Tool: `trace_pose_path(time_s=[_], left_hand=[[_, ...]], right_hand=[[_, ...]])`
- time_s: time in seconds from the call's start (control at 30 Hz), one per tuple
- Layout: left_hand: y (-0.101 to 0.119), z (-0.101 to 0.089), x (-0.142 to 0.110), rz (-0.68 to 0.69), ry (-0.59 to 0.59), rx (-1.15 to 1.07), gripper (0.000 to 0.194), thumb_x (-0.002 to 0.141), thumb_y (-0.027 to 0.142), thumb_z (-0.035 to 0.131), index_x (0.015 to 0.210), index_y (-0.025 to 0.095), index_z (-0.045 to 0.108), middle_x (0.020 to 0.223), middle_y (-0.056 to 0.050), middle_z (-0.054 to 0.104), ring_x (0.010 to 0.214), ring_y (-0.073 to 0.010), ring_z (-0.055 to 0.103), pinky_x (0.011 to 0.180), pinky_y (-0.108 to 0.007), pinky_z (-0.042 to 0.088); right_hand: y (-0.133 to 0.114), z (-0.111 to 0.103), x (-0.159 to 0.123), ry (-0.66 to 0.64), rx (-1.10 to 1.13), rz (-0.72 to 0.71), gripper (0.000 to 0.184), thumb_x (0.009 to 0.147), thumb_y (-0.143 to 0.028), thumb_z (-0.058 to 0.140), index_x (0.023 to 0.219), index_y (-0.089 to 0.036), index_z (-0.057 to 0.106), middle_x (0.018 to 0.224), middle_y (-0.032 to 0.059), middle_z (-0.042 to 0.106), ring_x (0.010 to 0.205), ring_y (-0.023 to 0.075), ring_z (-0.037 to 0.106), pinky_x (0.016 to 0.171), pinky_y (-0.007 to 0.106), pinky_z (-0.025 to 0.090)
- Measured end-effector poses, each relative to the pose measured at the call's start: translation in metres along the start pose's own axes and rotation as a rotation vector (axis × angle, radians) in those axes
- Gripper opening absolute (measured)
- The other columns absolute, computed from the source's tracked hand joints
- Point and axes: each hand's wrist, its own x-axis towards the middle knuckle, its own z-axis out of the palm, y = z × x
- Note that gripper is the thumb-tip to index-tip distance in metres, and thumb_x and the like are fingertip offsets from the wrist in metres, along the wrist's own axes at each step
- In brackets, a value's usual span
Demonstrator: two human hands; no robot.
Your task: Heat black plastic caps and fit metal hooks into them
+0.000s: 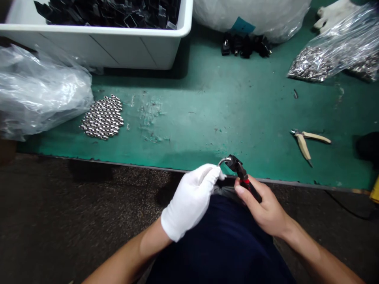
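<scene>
along the green-topped workbench (207,130), a white bin (97,51) heaped with black parts (109,14), a bagful of small steel pieces (314,65) and a flat spread of the same pieces (102,117), so plenty left to handle. pliers (308,142) idle at right. just off the bench edge, one black-and-red part (244,177) clamped in the bare right hand (263,205), the white-gloved left hand (189,201) curled against its bent metal tip (223,161), whether pinching it hard to tell.

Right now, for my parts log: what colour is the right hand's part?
The part is black and red; head view shows it best.
</scene>
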Motion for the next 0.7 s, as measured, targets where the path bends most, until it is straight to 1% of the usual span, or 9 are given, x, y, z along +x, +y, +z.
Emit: trace_pose_path(time_s=[0.17, 0.27, 0.33, 0.43, 0.57, 0.7], left_hand=[[0.008, -0.002, 0.004, 0.069, -0.015, 0.172, 0.03, 0.102, 0.036, 0.045, 0.082, 0.019, 0.059, 0.073, 0.005, 0.053, 0.069, -0.0099, 0.046, 0.066, -0.021, 0.039], [0.013, -0.004, 0.006, 0.094, -0.045, 0.296, 0.031, 0.104, 0.034, 0.041, 0.082, 0.019, 0.058, 0.074, 0.005, 0.056, 0.071, -0.0106, 0.049, 0.069, -0.023, 0.039], [0.015, -0.006, 0.007, 0.106, -0.068, 0.369, 0.032, 0.104, 0.033, 0.04, 0.081, 0.02, 0.057, 0.074, 0.005, 0.056, 0.071, -0.0108, 0.049, 0.069, -0.024, 0.038], [0.015, -0.007, 0.008, 0.126, -0.104, 0.435, 0.033, 0.105, 0.035, 0.038, 0.078, 0.02, 0.052, 0.073, 0.005, 0.053, 0.07, -0.0109, 0.048, 0.068, -0.025, 0.036], [0.014, -0.01, 0.009, 0.147, -0.142, 0.491, 0.035, 0.105, 0.034, 0.036, 0.074, 0.02, 0.045, 0.071, 0.006, 0.049, 0.066, -0.0109, 0.044, 0.066, -0.026, 0.034], [0.018, -0.013, 0.011, 0.161, -0.175, 0.527, 0.036, 0.105, 0.036, 0.036, 0.073, 0.02, 0.044, 0.068, 0.006, 0.048, 0.063, -0.011, 0.042, 0.065, -0.026, 0.033]], right_hand=[[-0.007, -0.015, -0.001, 0.008, -0.225, -0.024, 0.02, 0.105, -0.036, 0.05, 0.095, -0.02, 0.055, 0.09, -0.0006, 0.059, 0.086, 0.0158, 0.053, 0.078, 0.028, 0.037], [-0.01, -0.023, -0.003, -0.009, -0.297, -0.03, 0.024, 0.106, -0.037, 0.048, 0.089, -0.02, 0.051, 0.09, -0.0002, 0.061, 0.085, 0.0159, 0.054, 0.076, 0.028, 0.038], [-0.011, -0.026, -0.003, -0.02, -0.326, -0.03, 0.024, 0.106, -0.037, 0.048, 0.089, -0.02, 0.051, 0.089, -0.0003, 0.061, 0.082, 0.0156, 0.054, 0.074, 0.028, 0.038], [-0.009, -0.029, -0.005, -0.027, -0.362, -0.031, 0.022, 0.106, -0.037, 0.047, 0.092, -0.02, 0.054, 0.084, -0.0011, 0.059, 0.077, 0.0149, 0.052, 0.072, 0.029, 0.037], [-0.005, -0.032, -0.007, -0.037, -0.373, -0.036, 0.024, 0.106, -0.036, 0.047, 0.088, -0.021, 0.052, 0.078, -0.0025, 0.053, 0.071, 0.014, 0.046, 0.068, 0.029, 0.036], [-0.006, -0.038, -0.009, -0.055, -0.42, -0.055, 0.027, 0.105, -0.036, 0.048, 0.084, -0.021, 0.048, 0.073, -0.0034, 0.047, 0.067, 0.0134, 0.042, 0.065, 0.029, 0.033]])
